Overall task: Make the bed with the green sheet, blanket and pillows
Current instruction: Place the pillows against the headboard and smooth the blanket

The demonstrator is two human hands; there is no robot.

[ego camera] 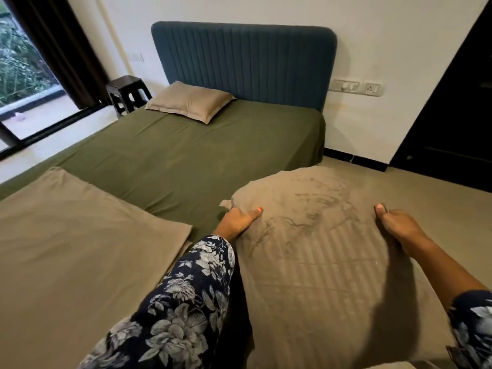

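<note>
The green sheet (186, 150) covers the bed, stretched smooth up to the dark blue headboard (245, 62). One tan pillow (189, 102) lies at the head on the left side. A second tan pillow (314, 251) is held up in front of me beside the bed's right edge. My left hand (239, 218) grips its left edge, thumb on top. My right hand (396, 222) grips its right edge. A folded tan blanket (74, 251) lies flat on the foot of the bed at the left.
A small dark stool (127, 94) stands left of the headboard by the window (24, 75) with a dark curtain. Wall sockets (356, 87) sit right of the headboard. A dark wardrobe (458, 115) stands at the right; grey floor (426, 187) lies beside the bed.
</note>
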